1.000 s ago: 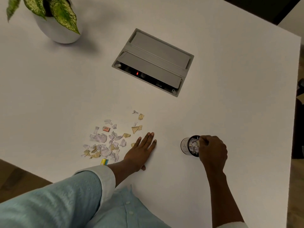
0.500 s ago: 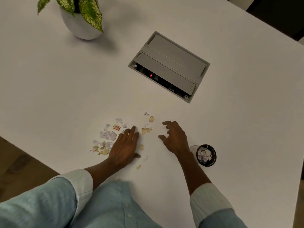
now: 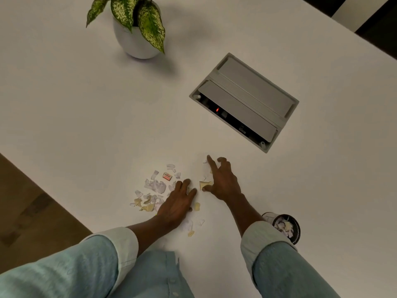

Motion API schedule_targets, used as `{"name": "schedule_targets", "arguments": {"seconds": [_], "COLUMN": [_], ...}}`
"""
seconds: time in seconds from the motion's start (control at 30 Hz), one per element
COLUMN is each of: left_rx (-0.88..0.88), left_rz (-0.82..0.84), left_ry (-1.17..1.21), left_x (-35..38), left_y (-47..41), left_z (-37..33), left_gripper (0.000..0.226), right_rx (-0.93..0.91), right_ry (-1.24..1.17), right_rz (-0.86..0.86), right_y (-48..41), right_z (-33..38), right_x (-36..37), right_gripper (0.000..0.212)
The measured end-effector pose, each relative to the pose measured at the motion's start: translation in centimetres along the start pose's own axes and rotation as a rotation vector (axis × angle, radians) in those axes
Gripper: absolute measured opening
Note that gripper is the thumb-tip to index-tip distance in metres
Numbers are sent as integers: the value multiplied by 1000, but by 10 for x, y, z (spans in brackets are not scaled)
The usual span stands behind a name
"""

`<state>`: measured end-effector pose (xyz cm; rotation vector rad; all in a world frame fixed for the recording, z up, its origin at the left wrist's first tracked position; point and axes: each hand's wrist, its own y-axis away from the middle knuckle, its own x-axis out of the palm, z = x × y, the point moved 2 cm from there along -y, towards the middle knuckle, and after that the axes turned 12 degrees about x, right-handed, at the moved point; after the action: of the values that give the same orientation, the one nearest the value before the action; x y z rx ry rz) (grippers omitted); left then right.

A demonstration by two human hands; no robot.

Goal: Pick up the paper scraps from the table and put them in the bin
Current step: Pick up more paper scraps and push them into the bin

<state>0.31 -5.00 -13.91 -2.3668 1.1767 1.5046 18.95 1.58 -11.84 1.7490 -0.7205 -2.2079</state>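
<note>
White worktop [image 3: 86,108] fills most of our view, with a potted plant [image 3: 137,37] at its far side and a grey cable hatch [image 3: 247,97] set into it beyond our hands. We lay our left hand [image 3: 177,203] flat, fingers straight, on the right part of the paper scraps [image 3: 154,187], probably to pin the heap so nothing skids off. Our right hand [image 3: 223,181] is spread wide just beside it. Its index finger reaches a far white scrap [image 3: 205,167] and its thumb sits at a tan scrap [image 3: 204,184], as if to rake strays together; whether the thumb truly touches we cannot tell. Neither hand holds anything we can see.

The bin [image 3: 297,229], a small dark cup with scraps already in it, stands by our right sleeve [image 3: 279,267], well apart from the heap. Between them lie only a few strays and our own right forearm, so we judge the carry easy. The worktop's left edge runs near the heap; a careless sweep that way could drop scraps onto the floor [image 3: 32,201].
</note>
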Motion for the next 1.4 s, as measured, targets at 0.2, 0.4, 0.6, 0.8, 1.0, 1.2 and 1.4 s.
{"name": "schedule_targets", "arguments": {"seconds": [0.2,0.4,0.6,0.8,1.0,1.2,1.4], "left_rx": [44,52,2,-49,-45,122,201], "left_rz": [-64,-74,-125,-245,-372,-287,-187], "left_ry": [-5,-18,109,306,551,706,653], "left_x": [-12,-11,-11,-14,-25,-27,-17], "left_y": [-5,-12,-9,-8,-28,-60,-87], "left_z": [9,15,8,-20,-93,-184,-248], "left_gripper": [18,11,13,19,10,13,13], "right_rx": [-80,-96,-5,275,468,706,762], "right_ry": [38,-29,-226,-617,-892,-910,-905], "right_rz": [-34,-109,-102,-248,-548,-752,-791], "right_y": [-5,21,49,95,158,208,218], "right_z": [20,19,4,-24,-73,-131,-166], "right_x": [3,21,40,38,11,-18,-27], "right_gripper": [72,18,23,15,18,17,19]}}
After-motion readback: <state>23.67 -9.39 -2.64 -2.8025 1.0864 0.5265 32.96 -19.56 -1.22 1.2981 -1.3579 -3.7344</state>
